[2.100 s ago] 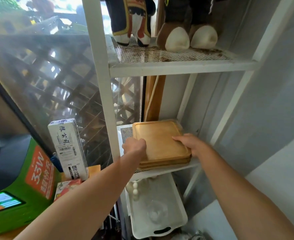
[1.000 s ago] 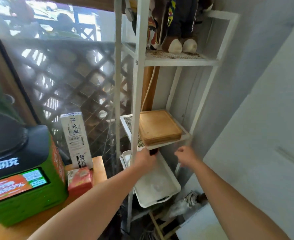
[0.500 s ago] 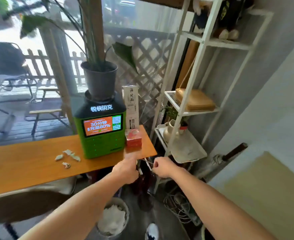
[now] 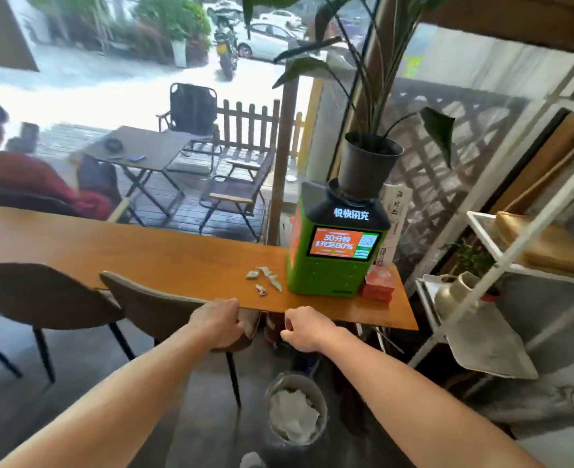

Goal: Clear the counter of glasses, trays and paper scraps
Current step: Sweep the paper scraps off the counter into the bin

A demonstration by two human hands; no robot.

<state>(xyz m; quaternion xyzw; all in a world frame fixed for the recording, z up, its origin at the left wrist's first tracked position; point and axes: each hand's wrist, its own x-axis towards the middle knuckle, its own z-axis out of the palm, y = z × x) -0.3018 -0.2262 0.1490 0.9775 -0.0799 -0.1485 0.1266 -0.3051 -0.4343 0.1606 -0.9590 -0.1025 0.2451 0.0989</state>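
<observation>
1. Head view, your hands: your left hand (image 4: 218,320) hangs just below the near edge of the counter (image 4: 127,255) with its fingers curled loosely inward. It holds nothing; whether it touches the chair back (image 4: 150,304) beneath it, you cannot tell. Your right hand (image 4: 304,327) is just beside it, also below the counter edge, half closed and empty.

2. The task's thing: the paper scraps (image 4: 264,281) lie on the counter just beyond and between your two hands, a small scatter of pale torn bits. The wooden trays (image 4: 545,244) sit stacked on the white shelf rack (image 4: 501,251), well off to the right of your right hand.

3. What differs: two seconds ago both hands were up on the trays at the shelf. Since then you have turned left, both hands have dropped to counter height, and the scraps have come nearer to them.

4. Surface and room: a green charging station (image 4: 338,255) stands on the counter just right of the scraps, with a black plant pot (image 4: 368,167) on top. A bin (image 4: 294,415) with white crumpled paper sits on the floor below your right hand. Beyond the counter a window shows a deck with tables and chairs.
</observation>
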